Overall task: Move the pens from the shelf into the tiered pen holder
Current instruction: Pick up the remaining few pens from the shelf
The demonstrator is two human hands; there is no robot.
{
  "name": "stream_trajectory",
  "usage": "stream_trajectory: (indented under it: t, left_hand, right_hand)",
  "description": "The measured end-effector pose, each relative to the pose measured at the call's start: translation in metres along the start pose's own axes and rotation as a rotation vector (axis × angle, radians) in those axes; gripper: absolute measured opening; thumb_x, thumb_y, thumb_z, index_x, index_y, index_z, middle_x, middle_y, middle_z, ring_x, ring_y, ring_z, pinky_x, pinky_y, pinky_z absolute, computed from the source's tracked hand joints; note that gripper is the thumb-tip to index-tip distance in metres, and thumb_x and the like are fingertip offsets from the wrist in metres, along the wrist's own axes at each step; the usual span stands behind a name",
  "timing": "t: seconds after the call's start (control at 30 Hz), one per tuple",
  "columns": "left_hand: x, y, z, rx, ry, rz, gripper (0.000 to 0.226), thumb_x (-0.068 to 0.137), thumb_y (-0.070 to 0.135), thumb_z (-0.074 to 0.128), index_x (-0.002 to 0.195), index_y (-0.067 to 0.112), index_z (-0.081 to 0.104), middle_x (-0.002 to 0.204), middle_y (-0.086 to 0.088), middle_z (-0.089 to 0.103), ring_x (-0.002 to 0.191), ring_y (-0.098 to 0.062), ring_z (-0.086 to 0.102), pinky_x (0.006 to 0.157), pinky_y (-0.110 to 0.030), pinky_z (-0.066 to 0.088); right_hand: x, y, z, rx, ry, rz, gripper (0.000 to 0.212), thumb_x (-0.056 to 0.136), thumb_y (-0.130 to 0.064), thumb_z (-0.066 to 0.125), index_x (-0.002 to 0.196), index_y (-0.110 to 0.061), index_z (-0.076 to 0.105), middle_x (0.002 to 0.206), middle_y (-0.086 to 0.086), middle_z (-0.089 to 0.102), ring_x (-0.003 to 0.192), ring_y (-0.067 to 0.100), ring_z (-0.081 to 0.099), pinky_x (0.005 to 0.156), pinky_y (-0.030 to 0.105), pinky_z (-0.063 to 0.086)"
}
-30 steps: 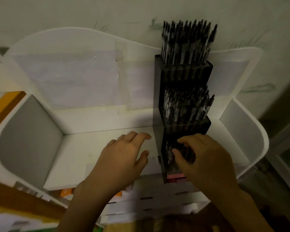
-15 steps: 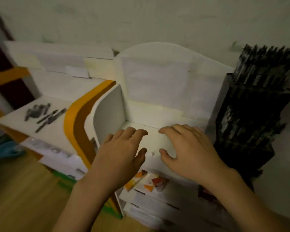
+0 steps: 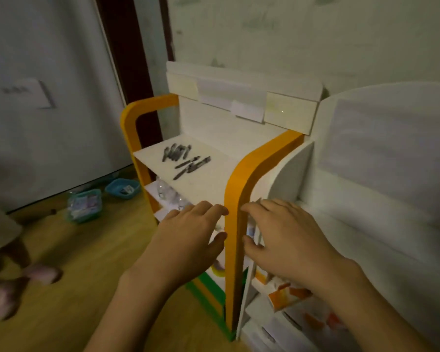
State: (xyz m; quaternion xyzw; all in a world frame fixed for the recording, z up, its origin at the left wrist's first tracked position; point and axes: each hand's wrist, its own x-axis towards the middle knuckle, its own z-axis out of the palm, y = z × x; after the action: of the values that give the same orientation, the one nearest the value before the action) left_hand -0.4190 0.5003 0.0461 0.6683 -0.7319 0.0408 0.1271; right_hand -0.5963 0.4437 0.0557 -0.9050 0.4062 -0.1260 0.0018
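Hovering palm-down with fingers loosely spread, the left hand [image 3: 188, 235] and the right hand [image 3: 285, 240] hold nothing; they sit on either side of the curved orange side panel [image 3: 239, 199] of the white shelf unit [image 3: 214, 184], the left hand over the shelf's near edge, the right hand outside the panel, over the neighbouring white rounded desk organiser [image 3: 290, 174].

Beyond the left hand, toward the back of the shelf, lie the dark slim pens [image 3: 183, 158]: a tight cluster nearest the back board and a few loose ones just in front of it, all flat on the white surface.

A second ago the right hand was at the lowest tier of the black tiered pen holder, which has since passed out of view to the right as the head turned left. The hands have come away empty, so one delivery appears finished and the next pickup is about to begin; the remaining pens show the task is incomplete.

Left of the shelf, on the wooden floor, sit two blue plastic baskets [image 3: 104, 196] and another person's feet [image 3: 15, 283].
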Motion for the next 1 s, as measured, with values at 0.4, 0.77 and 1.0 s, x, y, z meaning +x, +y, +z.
stream_trajectory:
  t: [0.4, 0.77, 1.0]
  left_hand:
    - [0.062, -0.215, -0.02, 0.001, 0.002, 0.052, 0.046, 0.097, 0.047, 0.043, 0.141, 0.041, 0.029, 0.141, 0.014, 0.045, 0.125, -0.01, 0.048, 0.104, -0.033, 0.042]
    - [0.177, -0.328, 0.038, -0.059, -0.102, 0.116, 0.05, 0.096, 0.052, 0.043, 0.143, 0.038, 0.029, 0.14, 0.011, 0.046, 0.123, -0.014, 0.048, 0.102, -0.035, 0.044]
    - [0.276, -0.362, 0.079, -0.052, -0.152, 0.144, 0.054, 0.096, 0.053, 0.043, 0.144, 0.034, 0.029, 0.14, 0.008, 0.046, 0.124, -0.016, 0.048, 0.097, -0.034, 0.042]
  right_hand:
    - [0.185, -0.092, 0.063, -0.052, -0.053, 0.097, 0.05, 0.091, -0.049, 0.044, 0.135, -0.027, 0.042, 0.122, -0.005, 0.058, 0.112, 0.018, 0.051, 0.094, 0.036, 0.043]
    - [0.311, -0.082, 0.124, -0.062, -0.118, 0.27, 0.049, 0.09, -0.048, 0.046, 0.132, -0.023, 0.046, 0.123, -0.002, 0.057, 0.114, 0.022, 0.049, 0.097, 0.038, 0.039]
    - [0.391, -0.032, 0.158, -0.031, -0.125, 0.361, 0.049, 0.089, -0.049, 0.045, 0.131, -0.023, 0.048, 0.121, -0.003, 0.057, 0.114, 0.022, 0.05, 0.097, 0.039, 0.04]
